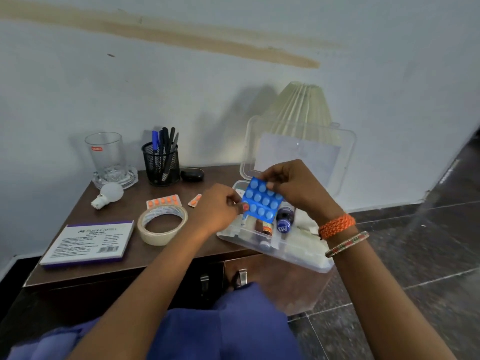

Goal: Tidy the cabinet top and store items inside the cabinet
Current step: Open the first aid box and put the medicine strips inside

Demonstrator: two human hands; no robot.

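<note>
Cabinet top (145, 258) was a dark brown surface in the lower left and centre of the frame, standing against a pale wall. Both hands were over its right part, holding one blue blister pack (262, 200) between them, above an open clear box (298, 252). The left hand (217, 209) pinched the lower left edge of the pack with its fingers closed on it. The right hand (293, 187) gripped the upper right edge, thumb on the front and the other fingers behind. The right wrist carried an orange bracelet (336, 226) and a thin beaded bangle (346, 244).

The box sat at the right end of the top, its near corner reaching past the edge. Its lid (335, 152) stood up behind it, and a pleated lampshade (301, 105) showed through and above the lid. Inside the box lay small bottles, one with a dark blue cap (284, 223); the other contents were too blurred to tell.

Left of the hands lay an orange blister strip (163, 201), with a small orange piece (195, 200) just beside it. A tape roll (162, 227) lay in front of the strip. A flat stamp pad box (88, 242) lay at the near left. At the back, from left to right, stood a glass (106, 154) on a glass dish, a mesh pen holder (161, 163) full of pens, and a small black case (192, 174). A white bulb (107, 194) lay in front of the glass.

Two metal handles (241, 276) were visible on the cabinet front below the top.
</note>
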